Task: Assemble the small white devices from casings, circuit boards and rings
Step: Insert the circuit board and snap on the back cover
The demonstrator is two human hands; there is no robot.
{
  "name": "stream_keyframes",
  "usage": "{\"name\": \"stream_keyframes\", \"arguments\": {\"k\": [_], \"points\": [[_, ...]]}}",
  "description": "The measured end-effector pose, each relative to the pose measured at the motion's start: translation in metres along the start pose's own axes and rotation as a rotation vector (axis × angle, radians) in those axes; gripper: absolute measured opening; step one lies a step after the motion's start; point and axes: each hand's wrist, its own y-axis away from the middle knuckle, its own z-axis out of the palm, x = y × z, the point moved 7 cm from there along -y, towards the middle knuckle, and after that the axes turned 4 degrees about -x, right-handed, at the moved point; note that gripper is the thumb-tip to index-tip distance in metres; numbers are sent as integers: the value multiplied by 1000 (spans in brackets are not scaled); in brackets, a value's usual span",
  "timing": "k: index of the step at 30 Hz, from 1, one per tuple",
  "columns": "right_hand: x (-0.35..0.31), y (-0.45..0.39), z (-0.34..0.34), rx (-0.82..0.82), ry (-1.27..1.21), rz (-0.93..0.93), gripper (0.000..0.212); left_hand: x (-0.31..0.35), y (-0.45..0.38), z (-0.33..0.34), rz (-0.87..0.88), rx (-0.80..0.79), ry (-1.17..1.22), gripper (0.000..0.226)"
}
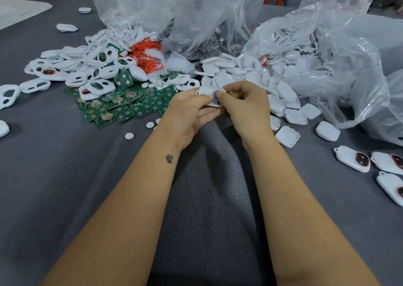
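Observation:
A white casing (209,90) is held above the grey cloth at centre. My left hand (189,109) grips it from the left and below. My right hand (244,104) pinches a small dark round part (216,97) against the casing's near side. Green circuit boards (122,107) lie in a pile to the left of my hands. Behind them sits a heap of white casing tops with holes (87,67) and a tangle of red rings (146,50). Plain white casing backs (281,98) spill out to the right.
Clear plastic bags (327,46) rise at the back and right. Three finished white devices (353,158) lie at the right edge. Small white discs (129,136) are scattered on the grey cloth (65,176) near my left wrist. White sheets (19,11) lie far left.

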Motion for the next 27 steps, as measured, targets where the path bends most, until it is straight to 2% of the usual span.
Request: {"name": "stream_keyframes", "arguments": {"k": [5,7,13,16,19,22,23,25,27], "points": [[3,0,-3,56,-99,27,16,2,-1,-2,26,31,29,14],[1,1,-4,73,-63,9,17,8,-1,-6,74,85,63,15],[-10,12,34,-127,412,-234,17,34,3,-37,258,277,292,10],[-13,20,57,-260,547,-337,20,44,8,-58,347,368,400,26],[-16,26,73,-303,621,-388,33,54,13,-71,412,440,386,11],[-17,30,88,-321,743,-361,50,57,16,-80,422,494,366,12],[-15,31,93,-339,816,-346,51,56,16,-81,417,494,373,14],[-11,32,99,-369,940,-330,49,54,16,-82,408,490,398,31],[-14,31,95,-322,974,-351,45,53,17,-81,409,500,417,47]]}}
